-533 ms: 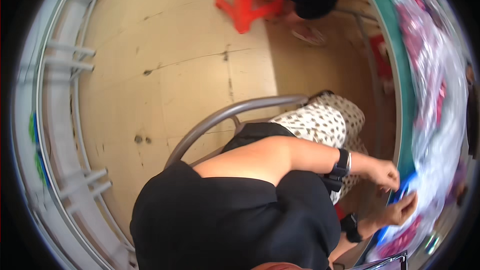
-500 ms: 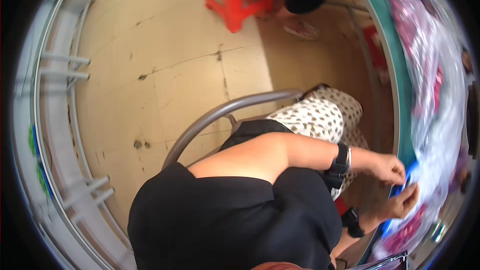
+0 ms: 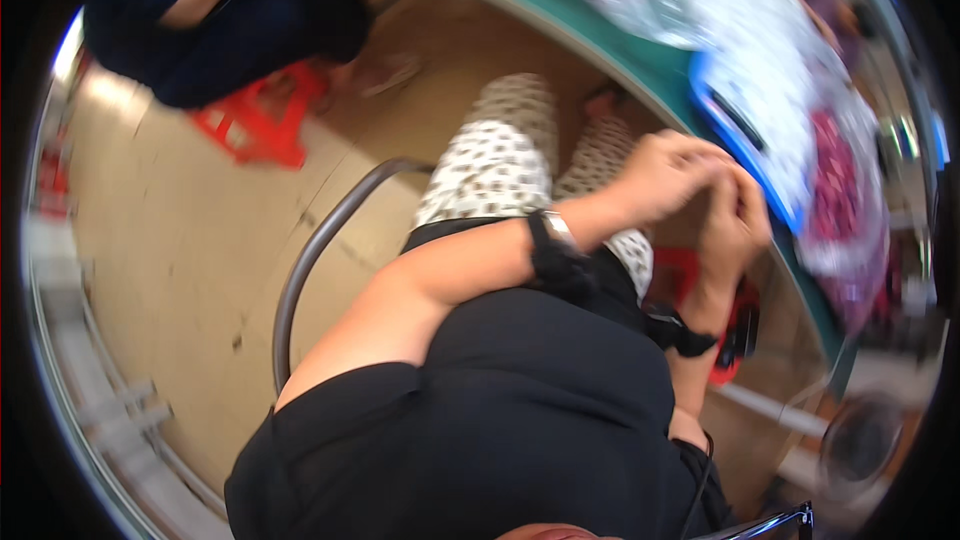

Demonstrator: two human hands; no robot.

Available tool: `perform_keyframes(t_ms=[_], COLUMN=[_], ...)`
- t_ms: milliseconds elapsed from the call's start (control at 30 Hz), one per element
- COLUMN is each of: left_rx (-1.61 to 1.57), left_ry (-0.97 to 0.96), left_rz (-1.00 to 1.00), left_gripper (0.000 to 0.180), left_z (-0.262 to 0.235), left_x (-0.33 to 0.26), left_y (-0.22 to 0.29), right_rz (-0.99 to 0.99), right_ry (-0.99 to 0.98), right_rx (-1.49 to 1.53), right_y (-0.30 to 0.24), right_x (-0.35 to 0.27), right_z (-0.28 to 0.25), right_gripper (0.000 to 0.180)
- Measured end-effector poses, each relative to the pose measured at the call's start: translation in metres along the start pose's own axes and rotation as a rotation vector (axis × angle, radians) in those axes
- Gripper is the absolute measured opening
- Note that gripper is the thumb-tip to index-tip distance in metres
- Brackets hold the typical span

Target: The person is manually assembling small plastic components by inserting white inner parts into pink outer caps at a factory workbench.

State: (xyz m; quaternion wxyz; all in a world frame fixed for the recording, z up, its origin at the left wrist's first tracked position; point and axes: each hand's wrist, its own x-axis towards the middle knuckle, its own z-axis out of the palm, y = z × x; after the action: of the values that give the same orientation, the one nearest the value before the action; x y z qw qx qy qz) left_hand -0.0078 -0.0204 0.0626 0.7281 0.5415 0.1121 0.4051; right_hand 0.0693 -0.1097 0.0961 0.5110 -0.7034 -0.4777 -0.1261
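Note:
My left hand point(image 3: 668, 176) and my right hand point(image 3: 736, 218) meet at the table's near edge. The fingers of each are pinched closed, tips nearly touching those of the other hand. Anything between them is too small and blurred to make out. Just beyond lies a blue tray point(image 3: 752, 166), its rim close to my fingertips. A slim black object point(image 3: 737, 120) rests in it, beside a whitish, crinkled mass of clear plastic point(image 3: 765, 45).
The green tabletop point(image 3: 560, 2) curves along the far side, with a clear bag of dark pink pieces point(image 3: 838, 175) to the right. Beyond a metal chair arm point(image 3: 312, 255), a person in dark clothes point(image 3: 235, 35) sits on a red stool point(image 3: 262, 120) at the far left.
The view has swung round toward the table, so the table and tray appear further left and higher. My hands stay close together, their fingertips now nearer each other.

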Motion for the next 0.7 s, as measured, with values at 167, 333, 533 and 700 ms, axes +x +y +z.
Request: perform_keyframes(t_ms=[167, 333, 533, 700], left_rx=[0.032, 0.156, 0.133, 0.302], left_ry=[-0.023, 0.019, -0.046, -0.065], left_rz=[0.059, 0.148, 0.203, 0.307], left_gripper=[0.018, 0.016, 0.017, 0.017], left_z=[0.002, 0.010, 0.014, 0.015], left_x=[0.010, 0.021, 0.033, 0.034], left_y=[-0.013, 0.001, 0.007, 0.020], right_rz=[-0.067, -0.035, 0.024, 0.067], right_ry=[0.049, 0.092, 0.139, 0.108], right_rx=[0.157, 0.282, 0.368, 0.450], right_y=[0.030, 0.041, 0.038, 0.030], right_x=[0.002, 0.013, 0.018, 0.014], right_z=[0.002, 0.006, -0.003, -0.014], right_gripper=[0.008, 0.012, 0.014, 0.016])
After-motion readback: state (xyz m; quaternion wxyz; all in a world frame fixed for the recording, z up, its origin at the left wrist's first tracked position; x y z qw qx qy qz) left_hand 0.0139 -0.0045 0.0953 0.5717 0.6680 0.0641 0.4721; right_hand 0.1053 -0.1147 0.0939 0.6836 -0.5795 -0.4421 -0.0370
